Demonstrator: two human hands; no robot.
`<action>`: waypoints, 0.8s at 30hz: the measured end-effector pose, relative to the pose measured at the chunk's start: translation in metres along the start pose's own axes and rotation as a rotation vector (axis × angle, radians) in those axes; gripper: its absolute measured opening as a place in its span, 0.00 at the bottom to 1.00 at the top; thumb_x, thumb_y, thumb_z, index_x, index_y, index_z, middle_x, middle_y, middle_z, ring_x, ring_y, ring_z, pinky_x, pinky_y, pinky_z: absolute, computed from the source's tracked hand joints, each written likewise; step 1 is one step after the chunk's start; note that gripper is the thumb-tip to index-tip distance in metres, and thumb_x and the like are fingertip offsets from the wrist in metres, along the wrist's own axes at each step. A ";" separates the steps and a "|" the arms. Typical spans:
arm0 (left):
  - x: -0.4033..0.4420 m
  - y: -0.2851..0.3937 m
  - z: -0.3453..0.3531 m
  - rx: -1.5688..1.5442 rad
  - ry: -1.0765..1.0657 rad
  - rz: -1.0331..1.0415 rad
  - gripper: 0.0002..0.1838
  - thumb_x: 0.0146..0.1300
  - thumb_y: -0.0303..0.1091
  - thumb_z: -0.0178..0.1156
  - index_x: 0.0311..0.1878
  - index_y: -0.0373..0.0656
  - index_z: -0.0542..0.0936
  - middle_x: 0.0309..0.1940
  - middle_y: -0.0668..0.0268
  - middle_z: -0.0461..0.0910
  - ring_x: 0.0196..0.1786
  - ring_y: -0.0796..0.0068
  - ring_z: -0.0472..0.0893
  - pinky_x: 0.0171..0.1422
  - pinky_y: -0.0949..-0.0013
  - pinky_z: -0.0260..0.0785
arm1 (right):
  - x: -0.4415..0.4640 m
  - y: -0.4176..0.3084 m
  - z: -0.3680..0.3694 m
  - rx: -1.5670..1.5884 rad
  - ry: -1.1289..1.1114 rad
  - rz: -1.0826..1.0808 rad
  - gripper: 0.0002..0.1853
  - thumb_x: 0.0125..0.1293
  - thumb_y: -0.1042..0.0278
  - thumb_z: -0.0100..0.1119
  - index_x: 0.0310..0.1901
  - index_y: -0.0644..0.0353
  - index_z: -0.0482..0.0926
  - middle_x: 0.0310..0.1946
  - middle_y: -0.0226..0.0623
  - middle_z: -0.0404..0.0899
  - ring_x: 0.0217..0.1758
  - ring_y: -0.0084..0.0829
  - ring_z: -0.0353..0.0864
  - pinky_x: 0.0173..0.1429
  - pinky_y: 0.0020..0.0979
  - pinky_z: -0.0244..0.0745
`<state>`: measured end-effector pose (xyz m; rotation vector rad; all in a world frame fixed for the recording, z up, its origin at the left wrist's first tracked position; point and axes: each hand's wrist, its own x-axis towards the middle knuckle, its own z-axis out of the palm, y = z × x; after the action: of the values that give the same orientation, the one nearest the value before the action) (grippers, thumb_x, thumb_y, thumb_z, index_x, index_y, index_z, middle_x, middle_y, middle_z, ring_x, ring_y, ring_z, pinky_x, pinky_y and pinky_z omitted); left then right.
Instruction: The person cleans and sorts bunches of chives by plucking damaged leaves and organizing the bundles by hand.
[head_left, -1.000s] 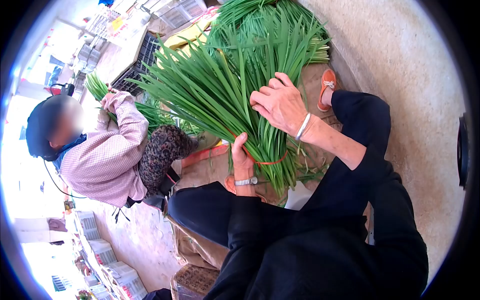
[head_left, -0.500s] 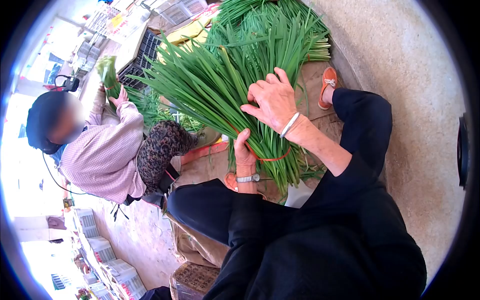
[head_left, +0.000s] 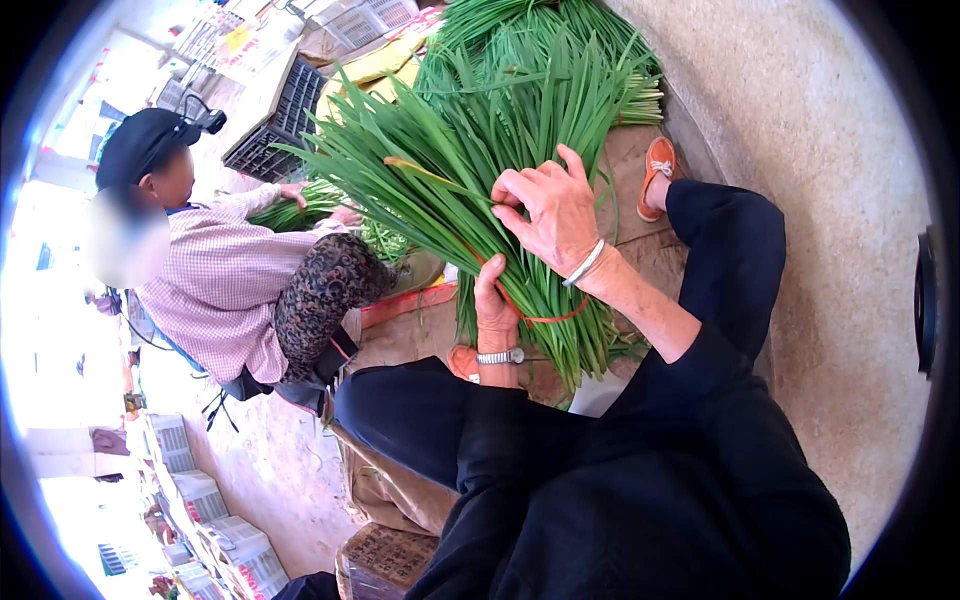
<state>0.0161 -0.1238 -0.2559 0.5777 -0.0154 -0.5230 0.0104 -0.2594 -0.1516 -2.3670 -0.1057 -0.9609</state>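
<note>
A large bunch of long green leaves (head_left: 430, 190) fans out toward the upper left, with a red band (head_left: 550, 318) loosely around its stem end. Wrapped round the bunch near the band is my left hand (head_left: 493, 300), its thumb on top and a metal watch on the wrist. My right hand (head_left: 548, 208), with a silver bracelet, is over the leaves. Its thumb and index finger pinch a yellowish-brown leaf (head_left: 425, 172) that arches up from the bunch. The other fingers of that hand are partly curled.
More green bundles (head_left: 640, 95) lie beyond the bunch. A co-worker (head_left: 220, 260) in a checked shirt sits at left, hands on other greens (head_left: 312, 205). A black crate (head_left: 275, 125) stands behind. The wall (head_left: 800, 200) is at right.
My right hand has closed on the yellowish leaf, which now bends out from the bunch. The co-worker has leaned forward and lowered the greens that were held up.
</note>
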 end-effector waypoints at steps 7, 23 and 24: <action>-0.002 -0.003 -0.005 -0.011 0.030 0.027 0.29 0.55 0.34 0.59 0.61 0.37 0.66 0.54 0.59 0.74 0.56 0.62 0.74 0.65 0.59 0.65 | -0.009 0.000 0.001 0.055 0.044 -0.071 0.08 0.49 0.68 0.66 0.29 0.48 0.75 0.22 0.23 0.75 0.33 0.28 0.76 0.63 0.45 0.59; 0.003 -0.008 -0.013 -0.041 0.006 -0.022 0.26 0.55 0.27 0.55 0.59 0.35 0.67 0.52 0.59 0.74 0.54 0.66 0.75 0.62 0.63 0.68 | -0.020 0.010 -0.005 -0.063 -0.173 -0.316 0.08 0.51 0.68 0.63 0.31 0.55 0.73 0.24 0.28 0.74 0.36 0.29 0.75 0.64 0.47 0.60; 0.003 -0.008 -0.013 0.007 0.003 -0.018 0.27 0.55 0.30 0.57 0.60 0.36 0.66 0.54 0.59 0.73 0.56 0.64 0.74 0.64 0.61 0.66 | -0.021 0.008 -0.006 -0.031 -0.194 -0.299 0.08 0.52 0.67 0.62 0.31 0.55 0.73 0.23 0.29 0.74 0.36 0.30 0.75 0.64 0.47 0.60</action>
<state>0.0171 -0.1239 -0.2717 0.5858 -0.0092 -0.5400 -0.0064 -0.2665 -0.1664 -2.5144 -0.5366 -0.8665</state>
